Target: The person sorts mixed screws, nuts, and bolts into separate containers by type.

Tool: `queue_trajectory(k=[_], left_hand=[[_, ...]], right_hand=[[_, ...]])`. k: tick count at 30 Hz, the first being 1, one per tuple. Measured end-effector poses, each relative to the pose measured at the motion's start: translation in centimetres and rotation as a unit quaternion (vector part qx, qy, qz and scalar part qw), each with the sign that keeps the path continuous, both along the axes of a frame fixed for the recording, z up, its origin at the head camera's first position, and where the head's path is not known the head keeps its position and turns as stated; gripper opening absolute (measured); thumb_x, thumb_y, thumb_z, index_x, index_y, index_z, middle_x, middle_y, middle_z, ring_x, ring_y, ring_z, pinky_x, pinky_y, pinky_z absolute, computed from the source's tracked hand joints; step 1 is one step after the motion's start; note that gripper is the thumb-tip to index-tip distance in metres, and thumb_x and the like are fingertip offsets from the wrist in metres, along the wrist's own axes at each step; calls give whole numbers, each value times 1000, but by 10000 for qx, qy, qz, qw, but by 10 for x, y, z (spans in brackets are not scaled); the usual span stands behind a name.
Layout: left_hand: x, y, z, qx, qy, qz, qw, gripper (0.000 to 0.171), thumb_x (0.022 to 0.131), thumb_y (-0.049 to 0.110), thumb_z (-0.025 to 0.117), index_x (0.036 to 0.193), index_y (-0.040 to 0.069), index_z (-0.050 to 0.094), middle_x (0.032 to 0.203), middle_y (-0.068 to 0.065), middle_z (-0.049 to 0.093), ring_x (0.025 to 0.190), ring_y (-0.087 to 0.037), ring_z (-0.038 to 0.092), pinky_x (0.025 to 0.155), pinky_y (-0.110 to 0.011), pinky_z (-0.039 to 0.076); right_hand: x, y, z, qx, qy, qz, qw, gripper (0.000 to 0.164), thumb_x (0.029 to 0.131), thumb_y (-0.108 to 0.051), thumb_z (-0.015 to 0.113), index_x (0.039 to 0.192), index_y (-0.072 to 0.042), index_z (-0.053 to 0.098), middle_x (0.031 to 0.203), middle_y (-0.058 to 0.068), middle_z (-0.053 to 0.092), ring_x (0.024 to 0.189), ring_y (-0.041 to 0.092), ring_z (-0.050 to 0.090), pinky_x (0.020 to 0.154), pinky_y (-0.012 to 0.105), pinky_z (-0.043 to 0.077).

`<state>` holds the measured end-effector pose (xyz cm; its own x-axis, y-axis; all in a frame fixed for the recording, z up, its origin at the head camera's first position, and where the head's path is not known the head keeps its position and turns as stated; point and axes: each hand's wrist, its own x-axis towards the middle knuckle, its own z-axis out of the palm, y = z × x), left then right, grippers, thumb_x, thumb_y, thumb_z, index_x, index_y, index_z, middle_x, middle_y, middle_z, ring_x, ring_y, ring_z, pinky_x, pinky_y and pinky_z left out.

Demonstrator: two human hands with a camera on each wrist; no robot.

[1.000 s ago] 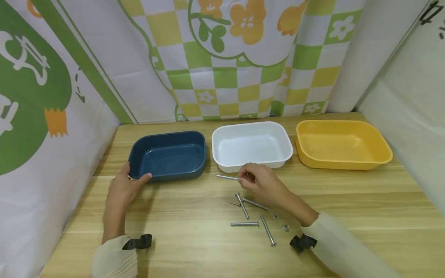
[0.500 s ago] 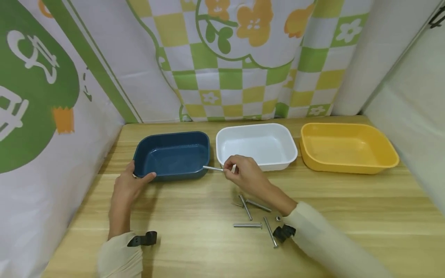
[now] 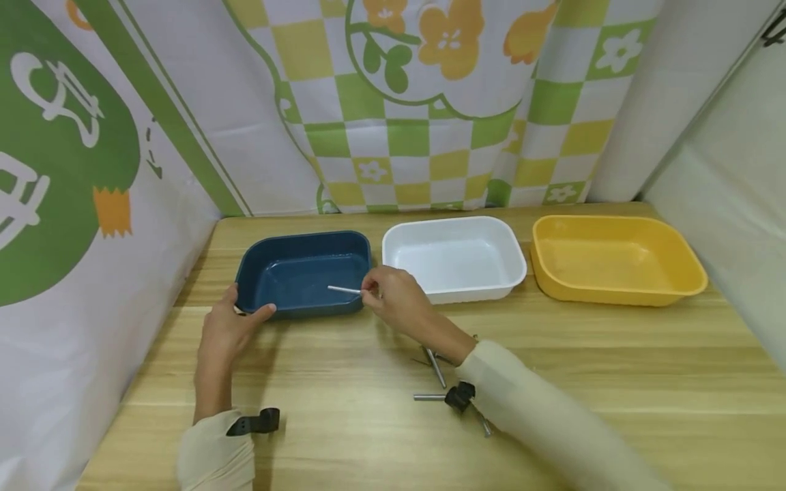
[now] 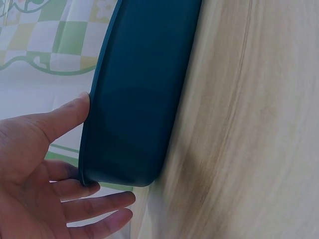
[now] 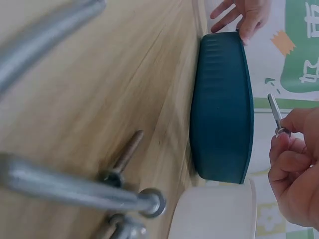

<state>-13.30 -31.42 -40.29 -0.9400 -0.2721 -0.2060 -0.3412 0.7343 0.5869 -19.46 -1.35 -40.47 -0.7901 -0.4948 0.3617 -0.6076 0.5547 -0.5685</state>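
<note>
My right hand point(image 3: 399, 296) pinches a silver bolt point(image 3: 341, 289) by its head end. The shank points left, above the near right part of a dark blue plastic bin point(image 3: 301, 312). In the right wrist view, the bolt point(image 5: 274, 110) is tilted and apart from the bin's rim. My left hand point(image 3: 222, 331) holds the bin's near left corner. The left wrist view has the thumb point(image 4: 75, 112) on the rim, with other fingers around the corner. Several more bolts point(image 3: 434, 372) lie on the table, partly hidden by the right forearm. A thin brown screw point(image 5: 128, 152) lies among them.
Right of the blue bin stand a white bin point(image 3: 460, 296) and a yellow bin point(image 3: 620, 296), in a row along the back of the wooden table point(image 3: 331, 423). A patterned cloth point(image 3: 405, 150) hangs behind them. Black wrist mounts point(image 3: 459, 395) sit on both sleeves.
My right hand has carried the bolt left from in front of the white bin to over the blue bin. The left hand has stayed at the blue bin's corner. The camera view has shifted slightly.
</note>
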Motion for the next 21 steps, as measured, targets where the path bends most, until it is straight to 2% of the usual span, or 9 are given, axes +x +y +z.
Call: queue_trajectory(k=[6,10,12,17,21], left_hand=[[1,1,-4,111,342,64,9993,102,92,48,69,158,-4,11,156,-32,23,137,-53,29,108,-62,29],[5,2,-7,270,469,79,9985,98,93,44,70,158,-3,12,158,-29,20,140,-51,27,109,-61,29],[7,0,-8,386,495,58,9980,96,95,44,68,158,-1,11,160,-27,17,139,-49,31,109,-61,29],[10,-6,-7,563,571,-108,9967,87,100,40,61,159,2,10,158,-30,18,130,-45,46,108,-58,33],[10,-9,-5,597,554,-202,9965,81,103,35,57,159,5,9,157,-32,19,131,-46,45,107,-57,35]], right_hand=[[-5,-20,0,423,-116,-190,9989,5,91,-12,68,89,-10,73,86,1,66,78,15,63,68,31,52],[-5,-30,-5,736,-252,-293,9965,6,93,-15,68,90,-12,73,87,0,65,79,15,63,67,33,53],[-5,-33,-8,854,-258,-366,9953,6,93,-16,68,90,-13,73,86,-1,65,78,15,62,67,35,53],[-6,-36,-10,820,-360,-434,9950,9,95,-17,67,92,-13,74,88,-1,66,80,16,64,67,35,54],[-7,-36,-10,759,-492,-424,9950,11,96,-18,66,94,-13,76,90,0,68,82,17,65,69,35,54]])
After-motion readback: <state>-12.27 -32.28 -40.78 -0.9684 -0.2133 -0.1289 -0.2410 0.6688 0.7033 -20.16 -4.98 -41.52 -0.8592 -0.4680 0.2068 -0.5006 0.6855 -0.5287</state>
